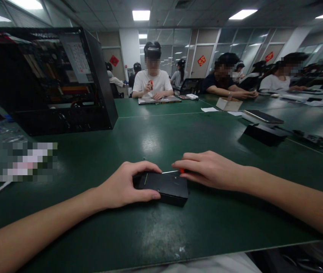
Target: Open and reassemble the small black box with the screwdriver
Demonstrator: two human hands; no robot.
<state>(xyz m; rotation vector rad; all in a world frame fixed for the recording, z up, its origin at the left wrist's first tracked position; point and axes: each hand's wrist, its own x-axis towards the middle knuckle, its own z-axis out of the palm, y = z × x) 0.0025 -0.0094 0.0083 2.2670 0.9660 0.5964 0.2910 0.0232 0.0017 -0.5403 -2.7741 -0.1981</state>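
Observation:
A flat black rectangular box-like device [172, 185] with small screws on its top lies on the green table in front of me. My left hand [127, 185] grips its left end, fingers over the far edge and thumb on the near edge. Along the far side of the device, my right hand [207, 168] has its fingers closed round the red-orange handle of a screwdriver [181, 171]. The thin metal shaft points left toward my left fingertips. Whether its tip touches the device is hidden.
An open black computer case [101, 83] stands at the left back. Opposite sits a person [152, 81] in a white shirt, holding a red object. To the right are a small open box [229, 104], a dark phone-like slab [263, 116] and a black box [265, 134] on the green table [150, 231].

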